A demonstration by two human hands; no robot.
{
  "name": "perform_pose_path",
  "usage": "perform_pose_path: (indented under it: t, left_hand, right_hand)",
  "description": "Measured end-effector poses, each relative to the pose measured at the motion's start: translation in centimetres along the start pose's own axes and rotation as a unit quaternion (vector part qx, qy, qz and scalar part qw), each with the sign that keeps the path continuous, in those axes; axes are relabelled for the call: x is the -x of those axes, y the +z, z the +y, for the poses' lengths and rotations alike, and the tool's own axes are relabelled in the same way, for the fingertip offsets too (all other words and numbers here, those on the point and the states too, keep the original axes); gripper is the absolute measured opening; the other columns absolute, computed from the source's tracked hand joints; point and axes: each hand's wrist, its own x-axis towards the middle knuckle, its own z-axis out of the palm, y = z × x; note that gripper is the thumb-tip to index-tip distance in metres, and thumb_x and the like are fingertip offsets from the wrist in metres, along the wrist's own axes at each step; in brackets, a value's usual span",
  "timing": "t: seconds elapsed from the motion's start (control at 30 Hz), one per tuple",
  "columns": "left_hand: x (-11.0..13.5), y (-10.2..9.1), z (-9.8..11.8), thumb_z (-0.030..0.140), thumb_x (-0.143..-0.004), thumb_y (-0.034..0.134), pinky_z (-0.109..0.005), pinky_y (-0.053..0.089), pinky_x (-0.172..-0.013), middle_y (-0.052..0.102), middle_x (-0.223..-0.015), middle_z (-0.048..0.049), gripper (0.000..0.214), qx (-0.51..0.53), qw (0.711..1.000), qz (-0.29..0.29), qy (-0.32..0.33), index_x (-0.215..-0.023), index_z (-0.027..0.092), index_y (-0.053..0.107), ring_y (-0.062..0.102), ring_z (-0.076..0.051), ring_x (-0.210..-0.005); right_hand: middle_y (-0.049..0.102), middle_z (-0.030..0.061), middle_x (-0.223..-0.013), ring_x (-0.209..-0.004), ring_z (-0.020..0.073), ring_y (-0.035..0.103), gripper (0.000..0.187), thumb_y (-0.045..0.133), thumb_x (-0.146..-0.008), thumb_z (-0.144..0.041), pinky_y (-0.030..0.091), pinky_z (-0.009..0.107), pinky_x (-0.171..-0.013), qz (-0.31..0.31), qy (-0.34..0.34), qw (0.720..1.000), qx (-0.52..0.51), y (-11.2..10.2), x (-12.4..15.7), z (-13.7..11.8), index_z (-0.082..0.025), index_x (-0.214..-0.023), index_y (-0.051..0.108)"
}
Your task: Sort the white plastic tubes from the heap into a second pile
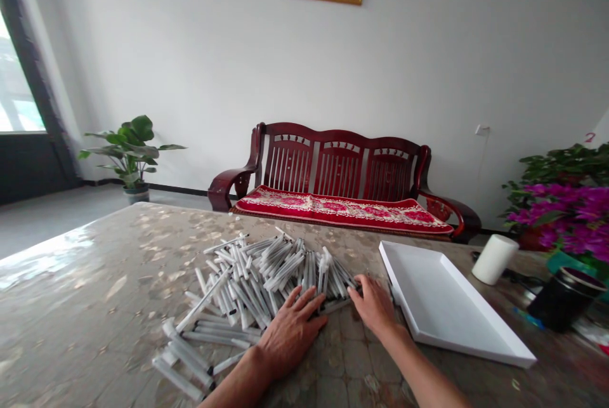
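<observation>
A heap of several white pens (257, 281) lies spread across the glossy patterned table (95, 294). My left hand (290, 330) rests flat on the table with its fingers stretched out, the fingertips touching the near edge of the heap. My right hand (373, 303) sits just to the right, fingers curled down at the heap's right end near some pens; what its fingertips press on is not clear. A shallow white tray (447, 306) lies empty to the right of my right hand.
A white cylinder (495, 259) and a dark jar (564, 299) stand at the table's right, beside purple flowers (571, 211). Behind the table is a dark wooden bench (342, 173) with a red cushion. A potted plant (130, 154) stands at the far left.
</observation>
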Motion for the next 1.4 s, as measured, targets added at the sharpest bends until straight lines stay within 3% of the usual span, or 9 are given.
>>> perform_pose_path:
  t: [0.23, 0.63, 0.87, 1.0, 1.07, 1.1, 1.2, 1.3, 1.4]
  left_hand:
    - [0.2, -0.4, -1.5, 0.025, -0.096, 0.054, -0.049, 0.022, -0.120, 0.054, -0.149, -0.0026, 0.028, -0.001, 0.999, -0.029, 0.038, -0.120, 0.033, 0.067, 0.043, -0.025, -0.141]
    - [0.4, -1.6, -2.2, 0.030, -0.092, 0.062, -0.050, 0.017, -0.123, 0.053, -0.149, -0.0044, 0.028, -0.001, 0.997, -0.046, 0.058, -0.119, 0.032, 0.067, 0.042, -0.026, -0.142]
    - [-0.8, -0.2, 1.9, 0.032, -0.094, 0.059, -0.054, 0.016, -0.122, 0.056, -0.146, -0.0070, 0.020, 0.031, 0.999, -0.021, 0.039, -0.109, 0.027, 0.070, 0.039, -0.028, -0.144]
    - [-3.0, 2.5, 5.3, 0.024, -0.094, 0.055, -0.042, 0.041, -0.109, 0.068, -0.130, -0.0070, 0.022, 0.152, 0.988, 0.030, -0.020, -0.106, 0.027, 0.073, 0.055, -0.026, -0.128]
    - [-4.0, 3.9, 6.0, 0.022, -0.093, 0.053, -0.037, 0.050, -0.096, 0.073, -0.112, -0.0072, 0.027, 0.258, 0.956, 0.055, -0.131, -0.110, 0.027, 0.073, 0.065, -0.023, -0.107]
    - [-4.4, 4.4, 6.1, 0.025, -0.093, 0.053, -0.036, 0.052, -0.091, 0.074, -0.107, -0.0080, 0.029, 0.324, 0.921, 0.083, -0.201, -0.113, 0.026, 0.073, 0.067, -0.023, -0.100]
    - [-5.2, 5.3, 5.5, 0.043, -0.089, 0.058, -0.032, 0.055, -0.070, 0.073, -0.096, -0.0086, 0.042, 0.528, 0.759, 0.159, -0.345, -0.121, 0.019, 0.068, 0.069, -0.022, -0.083]
    - [-5.3, 4.9, 4.7, 0.059, -0.076, 0.071, -0.030, 0.054, -0.067, 0.073, -0.089, -0.0078, 0.057, 0.666, 0.615, 0.206, -0.367, -0.114, 0.015, 0.069, 0.069, -0.021, -0.079]
    - [-5.3, 4.0, 4.5, 0.060, -0.065, 0.082, -0.030, 0.054, -0.072, 0.074, -0.081, -0.0076, 0.054, 0.734, 0.523, 0.218, -0.374, -0.093, 0.014, 0.072, 0.071, -0.021, -0.080]
  right_hand:
    - [0.072, 0.0077, -0.096, -0.096, 0.0245, 0.065, 0.012, 0.058, -0.092, -0.022, 0.041, 0.033, -0.082, -0.016, -0.017, 0.997, 0.072, -0.6, -0.1, -0.8, -0.021, -0.091, 0.070]
    - [0.074, 0.0101, -0.093, -0.090, 0.0255, 0.066, 0.024, 0.048, -0.096, -0.031, 0.042, 0.035, -0.080, 0.080, 0.002, 0.996, 0.038, 0.4, 1.3, 1.1, -0.021, -0.093, 0.069]
    - [0.073, 0.0146, -0.099, -0.088, 0.0264, 0.067, 0.050, 0.033, -0.096, -0.056, 0.047, 0.034, -0.074, 0.167, 0.060, 0.974, -0.140, 0.0, 1.1, 3.0, -0.020, -0.097, 0.067]
    - [0.072, 0.0125, -0.091, -0.084, 0.0258, 0.067, 0.055, 0.038, -0.090, -0.067, 0.050, 0.033, -0.073, 0.181, 0.107, 0.940, -0.268, -0.7, 1.7, 2.5, -0.020, -0.095, 0.065]
    - [0.069, 0.0070, -0.078, -0.071, 0.0227, 0.064, 0.053, 0.038, -0.090, -0.069, 0.050, 0.031, -0.066, 0.151, 0.114, 0.929, -0.318, -1.0, 2.2, 1.7, -0.022, -0.090, 0.064]
    - [0.066, 0.0043, -0.071, -0.065, 0.0213, 0.062, 0.053, 0.037, -0.090, -0.069, 0.049, 0.030, -0.062, 0.135, 0.110, 0.927, -0.333, -1.1, 2.5, 1.2, -0.023, -0.086, 0.064]
    - [0.059, 0.0002, -0.062, -0.060, 0.0198, 0.057, 0.050, 0.035, -0.092, -0.067, 0.047, 0.029, -0.057, 0.071, 0.060, 0.930, -0.356, -1.5, 3.1, -0.4, -0.027, -0.076, 0.060]
    - [0.058, -0.0006, -0.063, -0.062, 0.0188, 0.056, 0.048, 0.037, -0.094, -0.064, 0.045, 0.027, -0.058, 0.013, 0.002, 0.931, -0.365, -1.4, 3.4, -1.6, -0.027, -0.072, 0.058]
    - [0.057, -0.0004, -0.063, -0.063, 0.0178, 0.055, 0.051, 0.040, -0.092, -0.066, 0.043, 0.026, -0.059, -0.008, -0.001, 0.923, -0.384, -1.1, 3.4, -2.1, -0.024, -0.068, 0.056]
